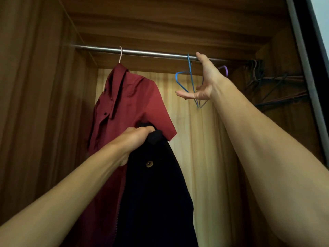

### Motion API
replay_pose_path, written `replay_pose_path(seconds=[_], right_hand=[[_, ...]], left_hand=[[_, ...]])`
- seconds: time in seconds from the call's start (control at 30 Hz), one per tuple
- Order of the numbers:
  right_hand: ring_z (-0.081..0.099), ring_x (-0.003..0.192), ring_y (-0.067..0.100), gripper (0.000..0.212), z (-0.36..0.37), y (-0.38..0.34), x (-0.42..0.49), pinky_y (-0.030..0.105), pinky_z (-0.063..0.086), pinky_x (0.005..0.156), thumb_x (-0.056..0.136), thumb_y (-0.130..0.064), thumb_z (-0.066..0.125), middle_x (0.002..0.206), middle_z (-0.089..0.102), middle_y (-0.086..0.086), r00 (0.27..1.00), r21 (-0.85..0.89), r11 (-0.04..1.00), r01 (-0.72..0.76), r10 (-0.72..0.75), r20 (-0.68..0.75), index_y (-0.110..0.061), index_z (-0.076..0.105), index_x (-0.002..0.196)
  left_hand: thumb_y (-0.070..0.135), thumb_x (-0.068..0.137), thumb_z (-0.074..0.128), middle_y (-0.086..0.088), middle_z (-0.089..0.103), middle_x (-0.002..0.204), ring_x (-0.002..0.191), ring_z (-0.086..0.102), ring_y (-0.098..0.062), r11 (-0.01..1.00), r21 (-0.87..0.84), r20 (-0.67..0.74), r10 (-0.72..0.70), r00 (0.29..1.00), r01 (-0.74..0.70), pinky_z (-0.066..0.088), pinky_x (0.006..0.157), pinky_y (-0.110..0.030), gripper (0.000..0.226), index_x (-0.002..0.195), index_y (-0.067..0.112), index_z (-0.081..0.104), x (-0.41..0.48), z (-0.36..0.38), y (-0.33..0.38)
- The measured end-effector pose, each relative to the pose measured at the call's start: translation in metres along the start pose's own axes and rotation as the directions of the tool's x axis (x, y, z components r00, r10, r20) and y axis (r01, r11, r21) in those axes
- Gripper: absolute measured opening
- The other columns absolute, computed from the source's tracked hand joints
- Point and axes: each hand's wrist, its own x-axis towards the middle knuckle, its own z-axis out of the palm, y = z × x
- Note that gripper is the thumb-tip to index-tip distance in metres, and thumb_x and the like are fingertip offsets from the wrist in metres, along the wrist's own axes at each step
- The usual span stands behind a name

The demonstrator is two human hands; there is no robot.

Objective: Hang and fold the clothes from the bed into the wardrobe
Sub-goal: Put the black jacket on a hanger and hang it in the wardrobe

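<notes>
Inside the wooden wardrobe a metal rail (142, 52) runs across the top. A dark red shirt (130, 104) hangs from it on a pale hanger (121, 55). My left hand (135, 138) grips the top of a dark navy garment (154, 193) with a brown button, holding it up in front of the red shirt. My right hand (204, 81) is raised to the rail with fingers spread, the index finger touching the rail beside the hook of an empty blue hanger (187, 79). A purple hanger (225, 69) shows behind that hand.
Several dark empty hangers (263, 82) bunch at the rail's right end against the wardrobe side. A pale curtain-like back panel (204, 148) lies behind the clothes. The left wardrobe wall (35, 104) is close. A dark door edge (309, 50) borders the right.
</notes>
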Motion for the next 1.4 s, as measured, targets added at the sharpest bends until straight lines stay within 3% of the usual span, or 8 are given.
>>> replay_pose_path(seconds=[0.13,0.4,0.6,0.73,0.9,1.03,1.17,1.4], right_hand=[[0.031,0.126,0.062,0.090,0.015,0.005,0.012,0.060,0.058,0.063,0.064,-0.048,0.087,0.138,0.022,0.030,0.995,0.027,0.997,-0.075,0.077,-0.066,-0.024,0.036,0.134],[0.045,0.076,0.013,0.018,0.005,0.026,0.031,0.013,0.033,0.036,0.089,0.001,0.042,0.111,0.043,0.013,0.977,-0.365,0.929,0.056,-0.127,-0.173,-0.008,0.052,0.101],[0.043,0.058,0.014,0.026,-0.019,0.039,0.033,0.023,0.038,0.045,0.102,-0.017,0.038,0.087,0.050,0.007,0.918,-0.697,0.677,0.237,-0.392,-0.069,-0.010,0.053,0.123],[0.047,0.055,0.013,0.025,-0.030,0.053,0.004,0.021,0.040,0.042,0.103,-0.009,0.029,0.095,0.055,0.016,0.903,-0.651,0.693,0.311,-0.429,-0.024,-0.011,0.051,0.116],[0.068,0.071,0.011,0.026,-0.052,0.102,-0.069,0.025,0.055,0.062,0.104,-0.033,0.043,0.099,0.062,0.006,0.872,-0.655,0.639,0.403,-0.486,0.063,-0.012,0.055,0.114],[0.062,0.082,0.006,0.018,-0.047,0.114,-0.118,0.023,0.049,0.077,0.083,-0.030,0.076,0.089,0.069,-0.005,0.905,-0.715,0.636,0.289,-0.426,-0.013,-0.017,0.066,0.089],[0.051,0.051,0.010,0.017,-0.029,0.115,-0.152,0.022,0.042,0.046,0.083,-0.021,0.076,0.077,0.060,0.007,0.956,-0.549,0.824,0.140,-0.257,-0.141,-0.012,0.061,0.082],[0.040,0.040,0.013,0.060,-0.032,0.145,-0.253,0.029,0.036,0.048,0.078,-0.073,0.058,0.046,0.042,-0.004,0.890,-0.717,0.690,-0.095,-0.264,-0.372,-0.020,0.042,0.055]], left_hand=[[0.022,0.085,0.060,-0.003,0.064,0.057,0.041,0.058,-0.016,1.000,-0.003,0.004,0.001,1.000,-0.001,0.042,0.041,-0.016,0.013,0.080,0.012,0.067,0.001,0.000,0.002],[0.028,0.082,0.063,-0.001,0.064,0.057,0.044,0.061,-0.016,1.000,0.017,0.015,-0.008,1.000,0.008,0.044,0.047,-0.018,0.015,0.082,0.013,0.067,0.007,-0.004,-0.003],[0.033,0.082,0.064,0.002,0.061,0.055,0.043,0.059,-0.014,0.999,-0.010,0.071,-0.035,0.997,0.036,0.044,0.047,-0.019,0.020,0.085,0.013,0.064,0.002,-0.005,-0.009],[0.045,0.078,0.076,-0.005,0.074,0.086,0.068,0.073,-0.018,0.994,-0.080,0.075,-0.073,0.995,0.079,0.051,0.050,-0.021,0.055,0.113,0.006,0.060,-0.013,-0.004,-0.017],[0.057,0.075,0.079,-0.002,0.069,0.095,0.083,0.067,-0.015,0.992,-0.125,0.065,-0.023,0.998,0.031,0.053,0.069,-0.027,0.053,0.096,0.012,0.061,-0.042,-0.005,-0.027],[0.052,0.078,0.078,0.002,0.070,0.085,0.073,0.067,-0.009,0.981,-0.192,0.077,-0.022,0.997,0.036,0.052,0.055,-0.019,0.045,0.093,0.011,0.068,-0.066,-0.013,-0.034],[0.051,0.076,0.081,-0.002,0.075,0.090,0.076,0.071,-0.013,0.967,-0.243,0.100,-0.052,0.994,0.075,0.053,0.057,-0.019,0.049,0.101,0.009,0.072,-0.091,-0.023,-0.043],[0.066,0.047,0.090,-0.006,0.073,0.104,0.088,0.073,-0.022,0.918,-0.308,0.209,-0.191,0.959,0.250,0.061,0.076,-0.034,0.096,0.115,0.004,0.062,-0.144,-0.019,-0.065]])
